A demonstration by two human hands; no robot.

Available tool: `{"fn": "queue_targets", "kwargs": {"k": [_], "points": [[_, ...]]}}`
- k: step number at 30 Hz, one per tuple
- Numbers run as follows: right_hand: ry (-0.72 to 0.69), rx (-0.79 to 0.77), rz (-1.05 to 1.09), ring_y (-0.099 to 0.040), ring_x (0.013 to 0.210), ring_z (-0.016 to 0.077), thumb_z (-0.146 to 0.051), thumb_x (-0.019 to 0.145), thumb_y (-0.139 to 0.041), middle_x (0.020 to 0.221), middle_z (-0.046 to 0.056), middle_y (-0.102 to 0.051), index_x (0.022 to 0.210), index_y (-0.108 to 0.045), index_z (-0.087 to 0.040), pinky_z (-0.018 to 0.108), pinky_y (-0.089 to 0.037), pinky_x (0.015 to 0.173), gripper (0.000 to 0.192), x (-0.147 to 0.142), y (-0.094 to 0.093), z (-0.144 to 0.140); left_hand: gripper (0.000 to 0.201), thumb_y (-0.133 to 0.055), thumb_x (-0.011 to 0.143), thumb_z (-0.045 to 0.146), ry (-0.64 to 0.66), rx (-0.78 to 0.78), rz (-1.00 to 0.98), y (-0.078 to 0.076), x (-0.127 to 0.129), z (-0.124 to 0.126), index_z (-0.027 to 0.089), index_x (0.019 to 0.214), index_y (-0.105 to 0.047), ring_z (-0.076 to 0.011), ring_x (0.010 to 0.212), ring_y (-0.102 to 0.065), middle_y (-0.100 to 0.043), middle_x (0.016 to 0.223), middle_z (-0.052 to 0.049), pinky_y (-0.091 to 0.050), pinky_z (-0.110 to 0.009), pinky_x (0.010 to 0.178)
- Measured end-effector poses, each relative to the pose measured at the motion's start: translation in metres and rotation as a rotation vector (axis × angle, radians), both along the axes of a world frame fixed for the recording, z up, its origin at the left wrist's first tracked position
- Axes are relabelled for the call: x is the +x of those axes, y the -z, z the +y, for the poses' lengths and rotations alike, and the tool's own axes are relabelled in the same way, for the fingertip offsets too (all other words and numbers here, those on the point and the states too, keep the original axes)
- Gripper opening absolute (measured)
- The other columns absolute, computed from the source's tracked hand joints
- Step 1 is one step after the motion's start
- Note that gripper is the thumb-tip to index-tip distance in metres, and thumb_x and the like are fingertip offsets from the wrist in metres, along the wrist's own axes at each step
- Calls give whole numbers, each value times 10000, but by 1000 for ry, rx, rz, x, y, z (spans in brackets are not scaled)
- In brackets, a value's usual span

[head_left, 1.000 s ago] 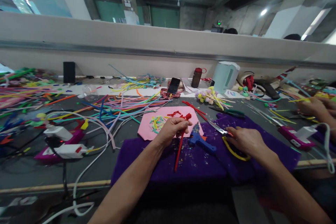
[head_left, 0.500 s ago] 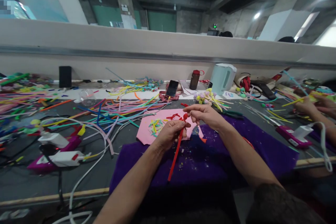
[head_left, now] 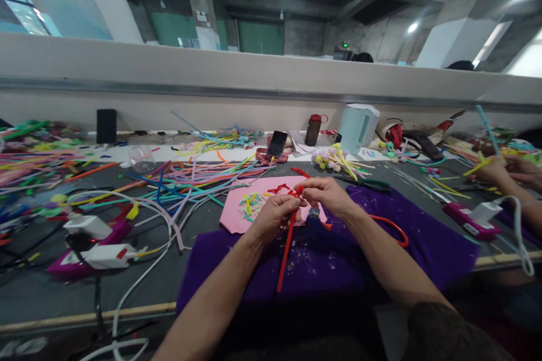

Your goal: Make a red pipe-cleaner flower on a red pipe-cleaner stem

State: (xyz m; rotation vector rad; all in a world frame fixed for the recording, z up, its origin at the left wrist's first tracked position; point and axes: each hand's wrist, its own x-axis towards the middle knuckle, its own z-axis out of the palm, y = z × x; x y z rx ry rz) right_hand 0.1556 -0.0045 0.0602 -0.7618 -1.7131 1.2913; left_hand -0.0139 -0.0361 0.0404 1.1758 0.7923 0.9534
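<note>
**Both hands pinched on the red pipe cleaner's far end**

My left hand [head_left: 275,215] has its grip closed round the red pipe cleaner [head_left: 286,248] just below its top; my right hand [head_left: 326,194] pinches the curled tip from the right. The fuzzy stem's long axis runs from the hands toward me, over the purple cloth [head_left: 339,262] on the counter [head_left: 51,285].
</note>
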Motion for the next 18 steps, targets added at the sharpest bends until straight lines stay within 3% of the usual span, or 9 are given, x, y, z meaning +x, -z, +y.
{"fn": "queue_targets", "kwargs": {"k": [15, 18], "points": [[-11, -4, 40, -421, 414, 53, -298, 695, -628, 526, -31, -541, 813, -664, -119, 187, -324, 400, 218, -5, 5, 0, 327, -625, 689, 416, -4, 17, 16, 0, -1, 0, 109, 796, -655, -36, 344, -373, -588, 508, -15, -201, -177, 354], [-37, -16, 26, -430, 434, 55, -280, 697, -623, 560, -21, -558, 836, -665, -120, 187, -332, 410, 216, -5, 5, -1, 307, -611, 705, 413, 2, 46, 30, 0, -1, -1, 107, 696, -636, -28, 335, -351, -576, 497, -11, -201, -177, 350]]}}
